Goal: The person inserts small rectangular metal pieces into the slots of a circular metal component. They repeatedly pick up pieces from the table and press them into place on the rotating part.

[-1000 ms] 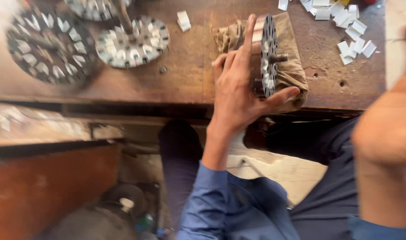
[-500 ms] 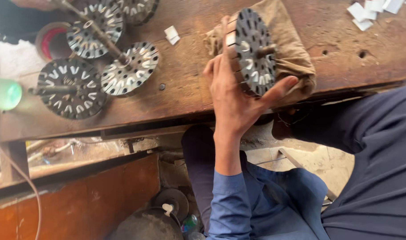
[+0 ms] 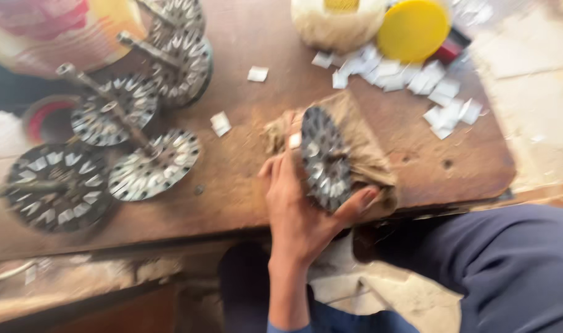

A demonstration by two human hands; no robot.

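— Since the picture is blurred, tell me first what the left hand (image 3: 306, 209) has.

— From my remote seat I see it clamped on a slotted metal disc (image 3: 324, 159), thumb under the lower rim, fingers (image 3: 280, 176) spread behind. That disc stands on edge on a brown cloth (image 3: 361, 145) near the front edge of the wooden bench (image 3: 244, 179).

— Which way does it lie from the hand?

— Just right of the palm, touching it; its shaft axis runs roughly level, left to right, face turned right.

— And the right hand?

— Out of view; only a dark sleeve (image 3: 503, 271) shows, so the left is nearer. Similar discs on shafts (image 3: 133, 123) lie toward the bench's left edge, white paper slips (image 3: 417, 80) toward the back right corner.
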